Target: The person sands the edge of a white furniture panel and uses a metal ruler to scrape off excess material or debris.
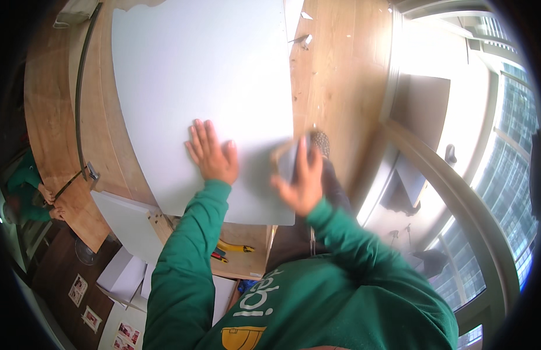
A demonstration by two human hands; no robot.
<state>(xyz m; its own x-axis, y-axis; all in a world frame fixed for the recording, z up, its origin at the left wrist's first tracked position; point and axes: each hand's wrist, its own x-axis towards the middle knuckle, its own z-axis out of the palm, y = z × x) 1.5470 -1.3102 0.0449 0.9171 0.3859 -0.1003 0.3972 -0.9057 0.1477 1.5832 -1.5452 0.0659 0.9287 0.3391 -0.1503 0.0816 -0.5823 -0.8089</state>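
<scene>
A large white board [206, 64] lies in front of me, reaching from my waist toward the far edge. My left hand [215, 157] rests flat on it, fingers spread and holding nothing. Close to the board's right edge, my right hand [302, 178] grips a flat grey piece with a tan edge [286, 160]. This hand and the piece are blurred by motion, so its exact kind is unclear. The thumb is on the left side, and the fingers point away from me.
Yellow-handled tool [235, 247] and red-and-black tool [218, 255] lie below the board. At left, another person's hands [53, 204] touch a wooden panel [84, 210]. A long dark strip [82, 76] runs alongside. White scraps [306, 41] lie on wood beyond; a railing [457, 181] stands at right.
</scene>
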